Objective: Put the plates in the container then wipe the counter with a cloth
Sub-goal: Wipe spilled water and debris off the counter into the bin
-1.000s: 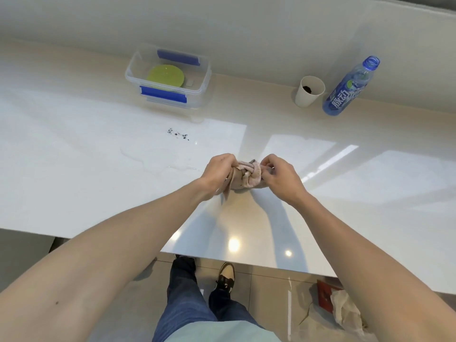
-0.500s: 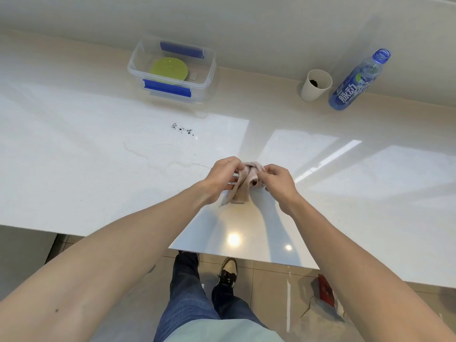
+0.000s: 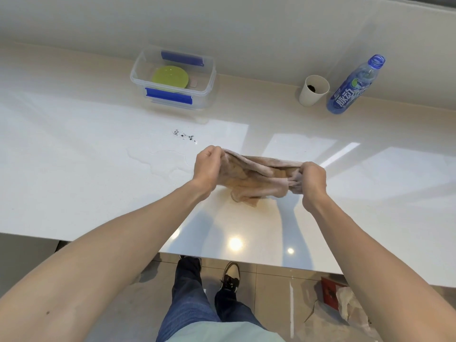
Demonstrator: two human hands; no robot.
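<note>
Left hand (image 3: 206, 166), right hand (image 3: 313, 178) grasping cloth (image 3: 256, 178) ends, fingertips hidden in folds

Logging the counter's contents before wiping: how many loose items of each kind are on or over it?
Container: 1
Plate: 1 visible, inside the container
Cup: 1
Bottle: 1
Cloth: 1
Total: 5
</note>
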